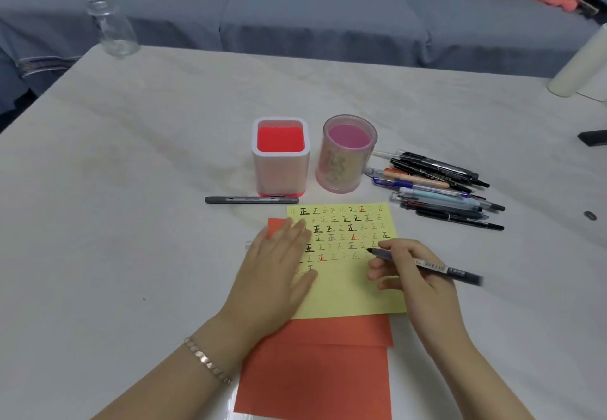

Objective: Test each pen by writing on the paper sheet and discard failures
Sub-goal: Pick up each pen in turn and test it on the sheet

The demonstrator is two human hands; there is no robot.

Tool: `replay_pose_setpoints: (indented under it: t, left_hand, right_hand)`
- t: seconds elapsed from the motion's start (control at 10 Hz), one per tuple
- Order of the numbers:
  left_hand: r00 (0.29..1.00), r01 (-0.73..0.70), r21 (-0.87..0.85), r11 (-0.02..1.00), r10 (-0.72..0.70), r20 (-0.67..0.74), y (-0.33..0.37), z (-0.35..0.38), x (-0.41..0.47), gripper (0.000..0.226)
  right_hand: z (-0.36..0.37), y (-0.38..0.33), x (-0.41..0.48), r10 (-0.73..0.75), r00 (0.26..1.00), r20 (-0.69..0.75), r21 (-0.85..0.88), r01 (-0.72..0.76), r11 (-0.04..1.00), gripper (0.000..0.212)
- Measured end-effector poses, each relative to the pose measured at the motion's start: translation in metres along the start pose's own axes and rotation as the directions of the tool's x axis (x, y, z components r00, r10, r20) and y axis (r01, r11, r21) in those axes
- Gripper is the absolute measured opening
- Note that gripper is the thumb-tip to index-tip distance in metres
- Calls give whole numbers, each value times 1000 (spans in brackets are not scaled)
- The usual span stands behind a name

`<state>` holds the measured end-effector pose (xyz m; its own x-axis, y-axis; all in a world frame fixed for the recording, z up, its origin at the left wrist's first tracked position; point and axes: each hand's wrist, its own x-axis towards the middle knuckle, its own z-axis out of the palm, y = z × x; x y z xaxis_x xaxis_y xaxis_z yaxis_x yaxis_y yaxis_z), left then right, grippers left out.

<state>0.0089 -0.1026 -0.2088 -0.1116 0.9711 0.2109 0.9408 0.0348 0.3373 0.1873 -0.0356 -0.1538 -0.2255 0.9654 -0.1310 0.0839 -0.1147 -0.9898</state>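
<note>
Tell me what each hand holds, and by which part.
The right hand pinches a dark pen near its writing tip, barrel sticking out to the right. The left hand holds nothing; it rests flat on the yellow sheet.

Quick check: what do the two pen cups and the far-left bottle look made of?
Square cup: probably opaque plastic, matte white walls, red inside. Round cup: probably clear pink-tinted plastic; a pattern shows through. Bottle: clear, glossy, likely glass, possibly plastic.
</note>
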Motion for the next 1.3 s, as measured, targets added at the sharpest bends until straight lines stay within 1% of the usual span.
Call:
replay_pose_setpoints:
  t: [0.1,0.2,0.4,0.5,0.6,0.8,1.0,1.3]
  left_hand:
    - [992,-33,47,998,27,120,-2,9,-3,64]
    - [987,-9,75,997,-4,160,-5,16,-6,67]
    - [995,9,26,1000,-11,95,-6,19,-6,68]
    - [999,16,-7,1000,-16,51,-6,20,-6,68]
    - [1000,22,-24,999,-21,21,-7,22,-6,68]
    - [1000,24,-29,999,-24,-9,-7,24,-6,69]
    - [999,35,-26,999,-35,5,-6,23,-7,69]
    - [999,32,-29,999,-33,-6,-5,23,-7,69]
  right_hand:
    - [11,1,6,-26,1000,8,-30,26,999,19]
    - [23,6,10,-50,998,-29,-87,48,995,23]
    - [43,21,18,-72,986,-148,-156,48,987,41]
    - [50,32,24,-92,978,-189,-202,53,978,46]
    - [58,43,27,-110,973,-202,-233,61,971,44]
    - [63,54,24,-171,955,-241,-238,113,965,38]
    - [63,56,24,-186,960,-209,-295,120,948,37]
    - [64,56,23,-204,960,-190,-290,143,946,35]
